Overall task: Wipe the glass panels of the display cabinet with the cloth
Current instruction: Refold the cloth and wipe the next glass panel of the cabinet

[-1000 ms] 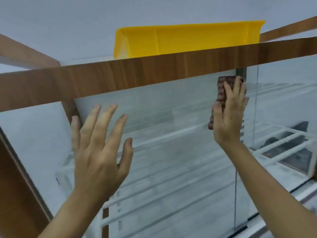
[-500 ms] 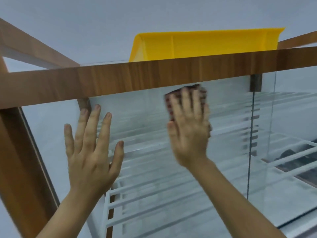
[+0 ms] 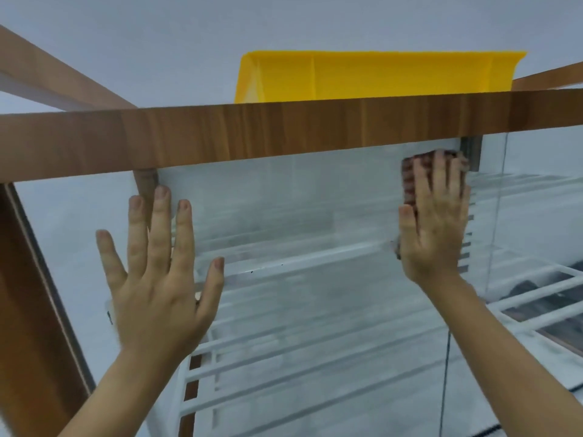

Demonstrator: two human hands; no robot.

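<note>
The wooden rail [image 3: 284,130] blocks travel above the glass panel [image 3: 299,209]; between left hand [image 3: 157,294] and right hand [image 3: 432,228] it seems free.

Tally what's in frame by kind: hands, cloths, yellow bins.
Hands: 2, left hand flat on the glass, right hand pressing the cloth
Cloths: 1, cloth
Yellow bins: 1, yellow bin on top of the cabinet
Total: 4
</note>
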